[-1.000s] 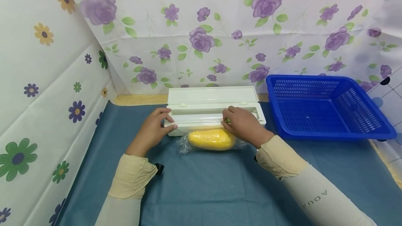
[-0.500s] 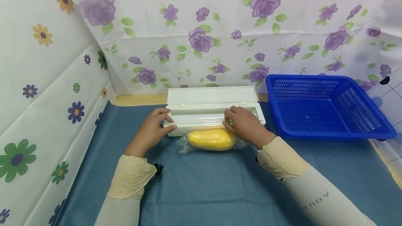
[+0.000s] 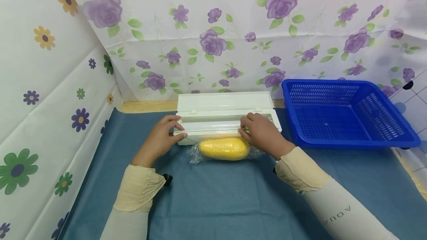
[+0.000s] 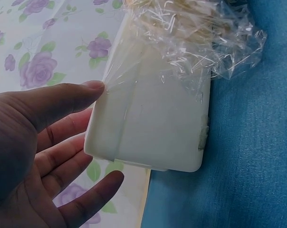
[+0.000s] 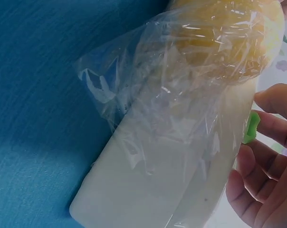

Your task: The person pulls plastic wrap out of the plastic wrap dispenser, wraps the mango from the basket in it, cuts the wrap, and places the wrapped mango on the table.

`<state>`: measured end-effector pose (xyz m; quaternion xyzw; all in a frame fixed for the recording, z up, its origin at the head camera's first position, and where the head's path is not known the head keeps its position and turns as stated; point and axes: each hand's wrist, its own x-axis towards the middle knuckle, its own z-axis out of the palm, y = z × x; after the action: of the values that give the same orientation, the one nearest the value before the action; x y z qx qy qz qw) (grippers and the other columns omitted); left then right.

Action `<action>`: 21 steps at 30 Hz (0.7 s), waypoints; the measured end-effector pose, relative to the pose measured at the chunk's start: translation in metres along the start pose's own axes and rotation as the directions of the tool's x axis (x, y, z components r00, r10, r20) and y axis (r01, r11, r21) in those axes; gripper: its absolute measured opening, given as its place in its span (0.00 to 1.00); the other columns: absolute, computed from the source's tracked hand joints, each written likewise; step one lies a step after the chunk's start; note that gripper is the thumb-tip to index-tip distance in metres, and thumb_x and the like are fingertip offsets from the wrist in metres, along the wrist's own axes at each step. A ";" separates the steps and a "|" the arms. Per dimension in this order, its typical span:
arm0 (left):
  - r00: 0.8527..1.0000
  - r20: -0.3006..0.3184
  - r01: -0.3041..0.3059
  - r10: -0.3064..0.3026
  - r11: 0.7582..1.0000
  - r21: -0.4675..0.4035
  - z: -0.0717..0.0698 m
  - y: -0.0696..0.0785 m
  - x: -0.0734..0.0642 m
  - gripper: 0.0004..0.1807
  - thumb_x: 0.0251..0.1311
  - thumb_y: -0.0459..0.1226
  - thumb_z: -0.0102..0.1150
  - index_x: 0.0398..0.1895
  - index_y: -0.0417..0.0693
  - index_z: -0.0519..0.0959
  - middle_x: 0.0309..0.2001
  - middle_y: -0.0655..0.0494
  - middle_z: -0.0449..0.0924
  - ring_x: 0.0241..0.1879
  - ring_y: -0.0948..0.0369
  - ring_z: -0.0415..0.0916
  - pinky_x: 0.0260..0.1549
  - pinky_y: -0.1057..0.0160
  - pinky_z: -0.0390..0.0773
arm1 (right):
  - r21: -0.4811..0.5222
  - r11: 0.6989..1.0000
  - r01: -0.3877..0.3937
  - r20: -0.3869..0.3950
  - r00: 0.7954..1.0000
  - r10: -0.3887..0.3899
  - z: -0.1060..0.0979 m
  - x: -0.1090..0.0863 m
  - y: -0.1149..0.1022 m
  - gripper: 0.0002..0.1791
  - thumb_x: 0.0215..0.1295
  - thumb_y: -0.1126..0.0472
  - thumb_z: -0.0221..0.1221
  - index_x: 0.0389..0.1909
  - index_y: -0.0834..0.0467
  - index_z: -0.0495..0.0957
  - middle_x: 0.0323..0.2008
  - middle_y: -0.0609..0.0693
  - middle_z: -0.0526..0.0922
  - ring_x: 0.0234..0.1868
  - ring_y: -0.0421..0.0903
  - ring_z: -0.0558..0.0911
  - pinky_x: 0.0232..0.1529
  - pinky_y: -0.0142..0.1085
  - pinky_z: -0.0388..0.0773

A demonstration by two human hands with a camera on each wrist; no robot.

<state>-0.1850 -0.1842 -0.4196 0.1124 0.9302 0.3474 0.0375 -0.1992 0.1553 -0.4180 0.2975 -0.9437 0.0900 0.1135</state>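
A white cling film dispenser (image 3: 200,138) lies with its lid (image 3: 225,101) tipped back and a film roll (image 3: 208,125) inside. In front of it, against its front side, is a smooth yellow oblong thing (image 3: 224,149) wrapped in clear film (image 4: 200,38), loose at both ends. My left hand (image 3: 161,136) holds the dispenser's left end, thumb on the front edge over the stretched film, fingers reaching to the inner side. At the right part of the front edge my right hand (image 3: 261,132) pinches a small green slide cutter (image 5: 251,127), mostly hidden by my fingers in the head view.
A blue plastic basket (image 3: 353,143) stands to the right of the dispenser. The table has a blue-green cloth (image 3: 217,203). Flower-patterned sheets (image 3: 233,58) rise directly behind and on the left.
My right hand has slid slightly to the right along the dispenser's front edge with the green slide cutter. The left hand keeps its hold at the left end.
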 end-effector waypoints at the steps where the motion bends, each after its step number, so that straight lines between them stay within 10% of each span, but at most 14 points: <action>1: 1.000 0.001 0.001 -0.001 1.000 -0.003 0.000 0.000 0.000 0.10 0.67 0.44 0.64 0.43 0.48 0.81 0.73 0.51 0.64 0.70 0.46 0.67 0.60 0.45 0.77 | 0.001 1.000 0.003 -0.005 1.000 -0.003 0.001 0.000 0.001 0.09 0.71 0.54 0.61 0.36 0.55 0.78 0.32 0.50 0.78 0.32 0.47 0.75 0.35 0.41 0.78; 21: 1.000 0.017 0.000 0.001 0.999 -0.032 -0.001 -0.004 0.002 0.10 0.68 0.43 0.64 0.45 0.48 0.82 0.74 0.51 0.63 0.72 0.46 0.65 0.61 0.45 0.77 | 0.037 0.998 -0.055 -0.015 0.998 0.056 0.003 -0.008 0.008 0.08 0.73 0.54 0.57 0.37 0.55 0.79 0.35 0.51 0.79 0.36 0.49 0.77 0.43 0.43 0.79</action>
<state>-0.1874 -0.1872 -0.4216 0.1149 0.9241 0.3614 0.0473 -0.1979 0.1652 -0.4235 0.2726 -0.9488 0.1129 0.1131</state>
